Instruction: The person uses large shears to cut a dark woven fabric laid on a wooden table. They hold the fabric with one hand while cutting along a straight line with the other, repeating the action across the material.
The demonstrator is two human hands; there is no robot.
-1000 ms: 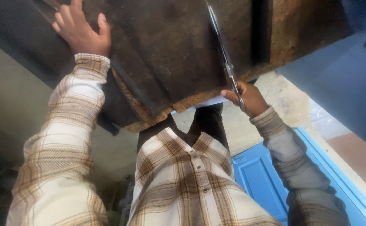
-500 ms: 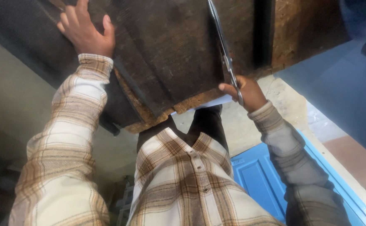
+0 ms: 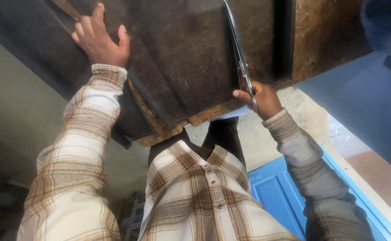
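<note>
A large sheet of dark brown woven material (image 3: 191,58) lies over a worn wooden table (image 3: 325,40). My left hand (image 3: 100,41) presses flat on the sheet at its left side, fingers spread. My right hand (image 3: 259,98) grips the handles of long metal scissors (image 3: 239,53) at the table's near edge. The blades point away from me along the sheet. A white scrap (image 3: 231,114) shows just below the table edge by that hand.
A blue panelled board (image 3: 276,196) lies on the floor at the lower right. A dark blue surface (image 3: 365,111) rises on the right beside the table. Pale concrete floor (image 3: 16,111) spreads to the left.
My left hand has slid slightly right and down on the sheet. The right hand with the scissors stays at the table's edge, almost unmoved.
</note>
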